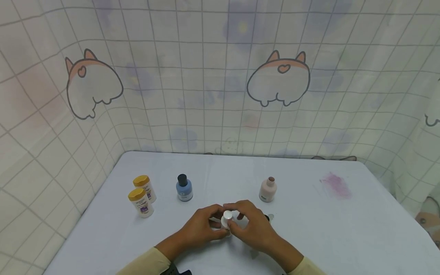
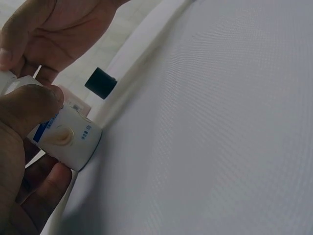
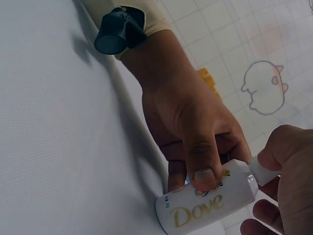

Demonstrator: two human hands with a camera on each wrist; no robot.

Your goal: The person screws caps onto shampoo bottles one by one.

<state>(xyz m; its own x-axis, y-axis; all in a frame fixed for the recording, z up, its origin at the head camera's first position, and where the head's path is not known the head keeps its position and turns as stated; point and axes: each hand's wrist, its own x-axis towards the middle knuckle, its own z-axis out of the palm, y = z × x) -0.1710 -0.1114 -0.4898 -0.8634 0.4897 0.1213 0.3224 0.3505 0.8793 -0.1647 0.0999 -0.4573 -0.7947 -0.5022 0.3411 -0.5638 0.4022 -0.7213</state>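
Dove bottle (image 3: 208, 208) stands held by the left grip (image 1: 201, 225), right grip (image 1: 256, 228) pinching its white cap (image 1: 227, 215).

Table (image 1: 309, 229): evenly lit, bluish white in the head view; greyer and dimmer in both wrist views, with fine mesh-like texture.
Curtain (image 1: 213, 76): flatly lit; lines bow toward the side edges.
Left hand (image 2: 12, 159): dark in its own wrist view.
Bottle (image 3: 210, 200): lettering crisp; soft, diffuse shadow near its base.
Cap (image 1: 228, 215): pale highlight on top.
Jars (image 1: 141, 203): small print illegible.
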